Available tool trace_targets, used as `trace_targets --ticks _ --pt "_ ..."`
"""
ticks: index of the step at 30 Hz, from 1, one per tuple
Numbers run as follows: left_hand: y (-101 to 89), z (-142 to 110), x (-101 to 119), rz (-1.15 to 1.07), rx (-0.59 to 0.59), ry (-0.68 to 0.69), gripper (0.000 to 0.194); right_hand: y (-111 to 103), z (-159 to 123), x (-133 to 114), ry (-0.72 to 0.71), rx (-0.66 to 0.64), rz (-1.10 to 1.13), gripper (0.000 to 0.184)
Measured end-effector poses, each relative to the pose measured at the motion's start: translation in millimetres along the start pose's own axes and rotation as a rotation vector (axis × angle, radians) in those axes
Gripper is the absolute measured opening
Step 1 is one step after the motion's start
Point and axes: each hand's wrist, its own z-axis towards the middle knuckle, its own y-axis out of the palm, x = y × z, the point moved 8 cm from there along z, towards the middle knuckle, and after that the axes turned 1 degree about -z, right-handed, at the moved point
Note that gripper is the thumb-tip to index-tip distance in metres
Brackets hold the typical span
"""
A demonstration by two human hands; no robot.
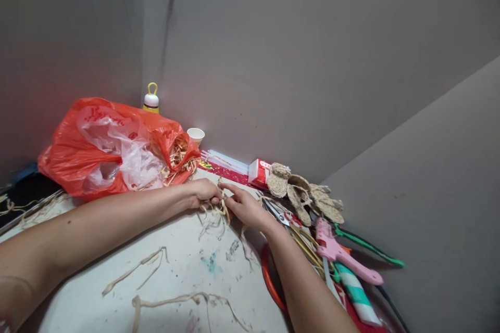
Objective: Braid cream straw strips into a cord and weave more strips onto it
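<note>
1. The desk (187,260) is carrying most of the work, spreading mainly towards 6 o'clock from where the left hand (205,191) and right hand (248,208) are meeting.
2. At 10 o'clock from that spot, a red plastic bag (70,145) is sagging open, and straw-coloured strips (177,152) are spilling from its mouth; plenty of raw material seems to be remaining.
3. At 3 o'clock, several woven pieces (278,186) are lying in a heap. They are looking finished, or nearly so, though their details are showing too small to be sure.
4. At 4 o'clock, a pink glue gun (332,250) is lying aside, with neither hand touching it.
5. The hands are working close together: the left is pinching with curled fingers, while the right is reaching its fingers onto the same place. Whether the right is gripping firmly, I cannot tell.
6. Between 3 and 4 o'clock, scissors (279,214) are lying unused.
7. At 7 o'clock, loose strips (172,301) are lying separate and unworked.
8. The fibre bundle (225,208) is sitting at the dial's centre, between the fingertips. Its loose ends are dangling, so this piece is apparently remaining unfinished.
</note>
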Motion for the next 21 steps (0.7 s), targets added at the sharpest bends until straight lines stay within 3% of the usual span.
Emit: trace_targets --ticks 6,12,21 --pt "-0.5 -10 6 0.088 0.079 0.073 0.020 -10 -5 5 0.025 0.026 0.015 0.015" --pt "-0.1 -9 6 0.162 0.107 0.129 0.018 -6 -7 10 0.087 -0.057 0.133 0.023" --pt "1.1 -12 7 0.150 0.094 0.157 0.020 3 -8 3 0.140 -0.057 0.333 0.024"
